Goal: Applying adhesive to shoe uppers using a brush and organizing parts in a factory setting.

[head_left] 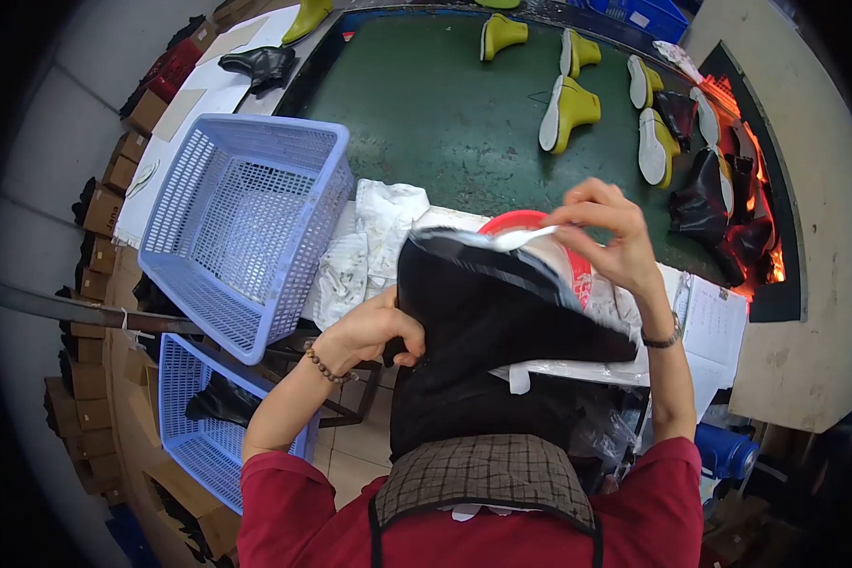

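A black boot upper (502, 303) lies across my lap side, in front of the table's near edge. My left hand (379, 331) is closed on its left end, thumb and fingers pinching the dark material. My right hand (611, 232) pinches a small white tool (525, 237), brush-like but blurred, whose tip touches the pale, wet-looking upper edge of the boot upper. Behind the work stands a red bowl (511, 221), partly hidden by the boot upper and my right hand. White stained cloths (388, 208) lie left of the bowl.
A green conveyor belt (426, 123) carries yellow boots (570, 114) and several black boots (701, 204) beside a glowing heater opening (776, 260) at right. One blue basket (336, 142) stands at left; a lower blue basket (175, 407) holds a black boot. Papers (715, 327) lie at right.
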`<control>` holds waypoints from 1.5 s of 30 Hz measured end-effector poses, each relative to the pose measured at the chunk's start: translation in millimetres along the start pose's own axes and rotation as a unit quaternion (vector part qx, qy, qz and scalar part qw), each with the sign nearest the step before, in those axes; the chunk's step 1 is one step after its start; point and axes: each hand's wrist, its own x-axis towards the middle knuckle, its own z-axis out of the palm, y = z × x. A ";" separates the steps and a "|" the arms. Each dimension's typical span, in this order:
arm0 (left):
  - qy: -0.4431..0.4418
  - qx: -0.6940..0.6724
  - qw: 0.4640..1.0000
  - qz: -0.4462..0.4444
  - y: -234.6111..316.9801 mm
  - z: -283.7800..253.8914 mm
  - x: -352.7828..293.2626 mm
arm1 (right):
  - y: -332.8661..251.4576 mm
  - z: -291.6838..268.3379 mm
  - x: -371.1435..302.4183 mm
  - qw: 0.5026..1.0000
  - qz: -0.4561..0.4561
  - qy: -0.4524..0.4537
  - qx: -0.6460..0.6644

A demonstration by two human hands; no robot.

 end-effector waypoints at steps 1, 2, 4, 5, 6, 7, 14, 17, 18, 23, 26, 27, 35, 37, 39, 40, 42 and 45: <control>0.004 -0.068 0.998 0.014 -3.4 -5.6 1.6 | 8.2 -3.2 -11.8 0.996 0.055 0.043 0.058; 0.010 -0.136 0.990 0.027 -4.4 -10.1 1.9 | 22.0 -10.2 -23.3 0.994 0.055 0.091 0.026; 0.022 -0.167 0.984 0.056 1.6 -12.7 2.8 | 49.3 -19.1 -60.6 0.956 0.218 0.188 0.058; 0.026 -0.196 0.977 0.082 8.0 -12.8 8.1 | 61.6 -23.3 -83.2 0.940 0.249 0.221 0.075; 0.026 -0.223 0.969 0.106 15.8 -13.0 15.4 | 77.8 -25.9 -111.9 0.907 0.308 0.249 0.146; 0.012 -0.235 0.965 0.116 17.6 -21.0 20.3 | 90.0 -18.4 -131.2 0.881 0.334 0.279 0.188; 0.098 -0.248 0.961 0.072 90.8 12.5 107.6 | 127.2 28.4 -175.9 0.801 0.360 0.448 0.164; 0.055 -0.218 0.973 0.050 120.9 56.0 181.8 | 120.3 24.0 -177.5 0.784 0.350 0.481 0.177; 0.030 -0.224 0.972 0.059 128.8 69.0 214.9 | 121.0 23.5 -180.7 0.782 0.345 0.489 0.173; -0.001 -0.277 0.954 0.116 171.1 121.9 372.1 | 125.5 23.4 -191.2 0.770 0.377 0.484 0.177; 0.019 -0.286 0.938 0.194 187.6 113.3 447.5 | 129.2 24.6 -187.1 0.774 0.394 0.460 0.184; 0.028 -0.244 0.947 0.209 183.8 86.3 468.8 | 126.3 28.2 -178.1 0.779 0.387 0.450 0.202; -0.082 -0.111 0.971 0.196 161.5 108.9 340.4 | 138.2 18.5 -195.6 0.794 0.428 0.425 0.081; -0.047 -0.021 0.946 0.319 152.2 97.6 257.9 | 143.4 19.3 -198.0 0.795 0.420 0.426 0.101; 0.076 0.089 0.889 0.443 124.9 81.4 166.3 | 132.7 21.3 -189.0 0.800 0.421 0.417 0.099; 0.145 0.140 0.847 0.492 104.1 74.8 118.4 | 128.4 21.8 -185.2 0.811 0.418 0.396 0.108; 0.292 0.069 0.777 0.554 48.3 55.1 24.3 | 127.2 23.4 -187.4 0.805 0.399 0.417 0.135; 0.662 0.100 0.559 0.490 -60.5 -0.2 -88.6 | 130.7 25.1 -193.1 0.840 0.362 0.393 0.092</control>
